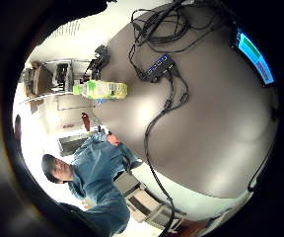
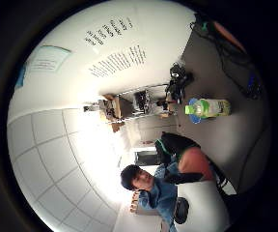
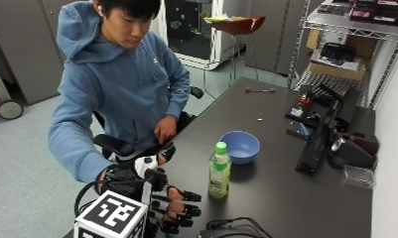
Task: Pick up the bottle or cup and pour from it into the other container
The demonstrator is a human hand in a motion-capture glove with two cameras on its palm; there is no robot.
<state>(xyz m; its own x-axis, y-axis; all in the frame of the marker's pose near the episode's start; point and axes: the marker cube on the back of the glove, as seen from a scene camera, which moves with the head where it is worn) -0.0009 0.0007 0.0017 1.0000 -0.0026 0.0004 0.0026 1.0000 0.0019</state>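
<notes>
Outside view: gloved right hand [image 3: 175,206] near left of upright bottle [image 3: 219,171], fingers relaxed, gripping nothing; blue bowl [image 3: 240,147] just beyond.

Bare counter [image 3: 278,198] lies between right hand [image 3: 160,198] and bottle [image 3: 219,171] | blue bowl [image 3: 240,147] stands just behind bottle | cables [image 3: 234,227] cross near edge | equipment [image 3: 324,134] lines far side

A green-capped bottle [image 3: 219,170] of pale yellow drink stands upright on the dark desk [image 3: 298,198], just beside an upright blue bowl [image 3: 240,147].
</notes>
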